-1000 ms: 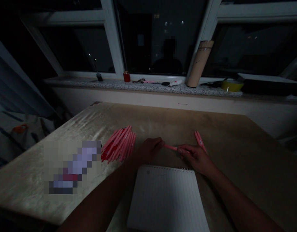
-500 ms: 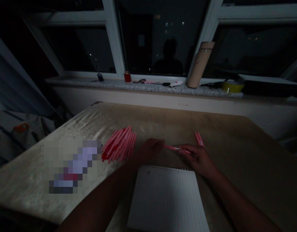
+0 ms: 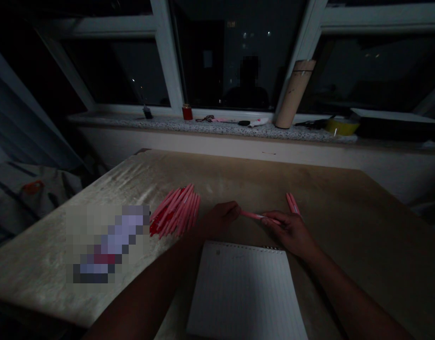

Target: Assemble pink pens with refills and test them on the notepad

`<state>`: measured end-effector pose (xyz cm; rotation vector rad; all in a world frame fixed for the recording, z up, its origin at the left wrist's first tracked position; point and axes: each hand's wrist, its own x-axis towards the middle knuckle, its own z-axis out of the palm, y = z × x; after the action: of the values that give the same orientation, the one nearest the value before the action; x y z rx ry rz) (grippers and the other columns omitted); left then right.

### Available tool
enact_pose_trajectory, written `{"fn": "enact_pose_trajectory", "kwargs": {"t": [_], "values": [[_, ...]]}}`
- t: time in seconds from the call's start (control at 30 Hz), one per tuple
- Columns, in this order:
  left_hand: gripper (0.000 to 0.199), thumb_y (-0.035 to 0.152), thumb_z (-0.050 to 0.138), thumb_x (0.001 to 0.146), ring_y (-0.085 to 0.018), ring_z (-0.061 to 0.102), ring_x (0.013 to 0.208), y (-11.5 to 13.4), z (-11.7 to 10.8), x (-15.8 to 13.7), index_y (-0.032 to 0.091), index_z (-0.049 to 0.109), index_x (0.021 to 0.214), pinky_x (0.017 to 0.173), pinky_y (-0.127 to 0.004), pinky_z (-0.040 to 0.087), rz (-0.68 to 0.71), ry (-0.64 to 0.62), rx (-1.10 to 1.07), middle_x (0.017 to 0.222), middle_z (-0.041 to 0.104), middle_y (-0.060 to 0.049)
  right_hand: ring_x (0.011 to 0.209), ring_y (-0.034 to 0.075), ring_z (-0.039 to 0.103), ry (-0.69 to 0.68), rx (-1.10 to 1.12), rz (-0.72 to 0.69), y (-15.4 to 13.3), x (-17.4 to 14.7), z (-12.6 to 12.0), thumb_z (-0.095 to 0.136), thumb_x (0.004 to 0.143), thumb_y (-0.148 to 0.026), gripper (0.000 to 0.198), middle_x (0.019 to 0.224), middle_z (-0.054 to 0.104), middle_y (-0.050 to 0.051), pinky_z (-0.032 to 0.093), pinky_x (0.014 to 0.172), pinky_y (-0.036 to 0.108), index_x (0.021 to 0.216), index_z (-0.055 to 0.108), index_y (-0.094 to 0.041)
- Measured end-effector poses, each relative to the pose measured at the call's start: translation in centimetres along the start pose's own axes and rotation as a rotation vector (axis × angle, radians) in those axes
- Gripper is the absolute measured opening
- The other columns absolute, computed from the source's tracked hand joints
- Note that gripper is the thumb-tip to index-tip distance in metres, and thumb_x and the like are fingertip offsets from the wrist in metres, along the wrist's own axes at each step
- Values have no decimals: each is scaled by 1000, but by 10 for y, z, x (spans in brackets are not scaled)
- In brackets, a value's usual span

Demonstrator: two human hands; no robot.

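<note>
Beyond the top edge of a spiral notepad [image 3: 246, 288], a slim pink pen [image 3: 251, 215] is stretched level between my two hands. My left hand [image 3: 222, 215] is closed, its fingertips pinching the pen's left end. My right hand [image 3: 291, 232] grips the other end between thumb and fingers. To the left lies a heap of several similar pink pens [image 3: 177, 210], with some red showing among them. Just past my right hand, a few more pink pens [image 3: 291, 203] lie side by side, their near ends partly hidden by the hand. The notepad's lined page faces up.
A blurred-out, pale elongated object [image 3: 114, 241] lies on the left of the table [image 3: 309, 184]. Behind, the windowsill [image 3: 161, 123] carries a small red jar [image 3: 187, 112], a leaning cardboard tube [image 3: 295, 94] and a yellow tape roll [image 3: 341, 126].
</note>
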<state>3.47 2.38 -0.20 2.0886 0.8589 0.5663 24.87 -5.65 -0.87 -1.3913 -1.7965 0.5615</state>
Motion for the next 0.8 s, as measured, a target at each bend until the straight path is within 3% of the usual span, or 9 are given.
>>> {"fn": "enact_pose_trajectory", "kwargs": {"t": [0.2,0.37,0.47,0.63,0.8], "values": [[53,54,28,87,-8,37,45,-2,5,0,15,44,55,47,-22,28,-142,7,-126,47,39,4,72,18,63,23,-7,-48,-3,1,1,53,84,-35,22,80,70,6,47,63,27,89,68,-19],[44,53,33,85,-7,38,43,-1,4,0,15,48,66,43,-21,28,-126,-13,-309,52,43,4,76,19,65,27,-12,-54,-2,2,0,53,84,-33,20,83,71,5,49,67,29,89,68,-20],[37,48,37,85,-7,38,47,0,4,0,16,46,67,45,-20,29,-91,-14,-243,55,43,5,74,19,65,15,-17,-55,-2,1,0,53,84,-33,21,82,71,6,50,67,30,90,68,-21],[50,49,27,89,-9,43,49,4,5,-1,16,46,57,52,-23,32,-88,61,-37,50,45,2,74,19,65,16,-36,-81,-6,1,-1,52,85,-33,21,83,70,5,50,67,31,91,69,-23],[59,57,24,87,-10,44,43,3,6,-3,15,49,53,49,-24,33,-174,65,-72,43,43,2,74,18,65,22,-48,-97,-8,2,-1,53,84,-33,19,81,70,4,50,67,31,90,68,-24]]}}
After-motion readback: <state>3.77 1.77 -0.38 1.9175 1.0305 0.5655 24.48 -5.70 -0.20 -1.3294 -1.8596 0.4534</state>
